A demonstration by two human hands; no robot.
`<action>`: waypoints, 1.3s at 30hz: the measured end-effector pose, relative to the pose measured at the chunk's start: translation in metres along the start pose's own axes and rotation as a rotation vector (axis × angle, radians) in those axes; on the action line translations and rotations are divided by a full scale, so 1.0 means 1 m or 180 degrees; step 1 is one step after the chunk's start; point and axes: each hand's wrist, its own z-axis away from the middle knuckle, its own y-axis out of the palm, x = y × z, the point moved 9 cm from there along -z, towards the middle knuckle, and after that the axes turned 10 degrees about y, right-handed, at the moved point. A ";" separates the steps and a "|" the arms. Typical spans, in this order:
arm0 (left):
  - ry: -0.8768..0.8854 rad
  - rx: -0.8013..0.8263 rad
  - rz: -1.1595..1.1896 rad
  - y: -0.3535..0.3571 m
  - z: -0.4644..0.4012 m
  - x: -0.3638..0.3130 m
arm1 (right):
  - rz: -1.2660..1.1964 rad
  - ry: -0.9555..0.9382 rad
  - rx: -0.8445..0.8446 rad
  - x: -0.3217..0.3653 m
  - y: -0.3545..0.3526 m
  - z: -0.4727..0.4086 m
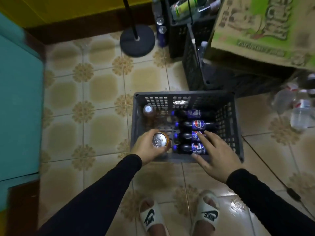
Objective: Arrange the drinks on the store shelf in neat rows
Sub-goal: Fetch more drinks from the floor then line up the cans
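Note:
A grey plastic crate (236,133) stands on the tiled floor in front of me. Inside lie several dark cola bottles (196,124) with blue labels, side by side. An amber bottle (148,111) stands upright in the crate's far left corner, and a silver can top (179,102) shows at the far wall. My left hand (146,147) grips an orange can (160,140) from the side, over the crate's near left corner. My right hand (216,154) reaches in with fingers spread, fingertips touching the two nearest cola bottles.
Black crates (192,65) with bottles stand beyond, under a cardboard box (265,31). A round black stand base (137,40) sits on the floor at the back. Clear plastic bottles (298,109) lie at the right. A teal surface (18,99) fills the left edge.

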 end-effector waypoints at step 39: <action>0.1027 -0.0797 -0.0804 -0.085 0.035 -0.082 | 0.0000 0.0084 -0.0352 0.049 -0.057 0.005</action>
